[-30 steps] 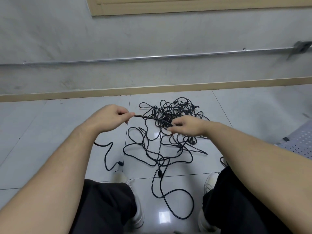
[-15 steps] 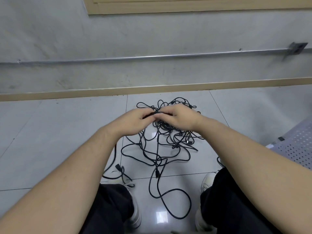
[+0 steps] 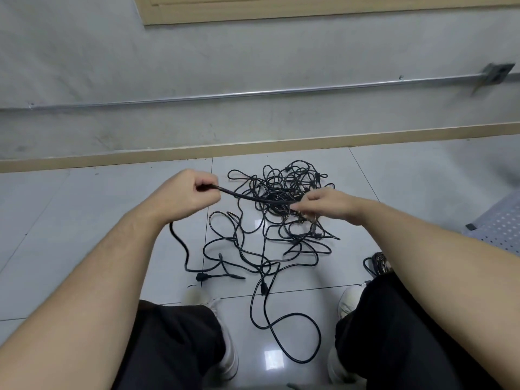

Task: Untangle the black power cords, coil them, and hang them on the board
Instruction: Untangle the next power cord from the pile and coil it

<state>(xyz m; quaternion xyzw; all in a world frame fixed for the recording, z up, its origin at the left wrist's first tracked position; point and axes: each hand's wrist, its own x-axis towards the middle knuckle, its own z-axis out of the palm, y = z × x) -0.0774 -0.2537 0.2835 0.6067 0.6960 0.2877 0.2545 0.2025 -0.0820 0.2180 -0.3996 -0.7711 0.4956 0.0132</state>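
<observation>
Above the tangle of black power cords (image 3: 281,218) on the floor tiles (image 3: 84,220), one cord (image 3: 253,197) runs left-right between the fisted left hand (image 3: 191,195) and the right hand (image 3: 329,204), seemingly pinching it.

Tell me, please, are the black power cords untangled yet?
Still tangled: the cords lie knotted on the floor, one strand stretched between left hand and right hand.

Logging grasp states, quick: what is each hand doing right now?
Left hand: fingers curled round the black rubber power cord, gripping it.
Right hand: fingertips pinch the same cord, just above the tangled black cord pile.
</observation>
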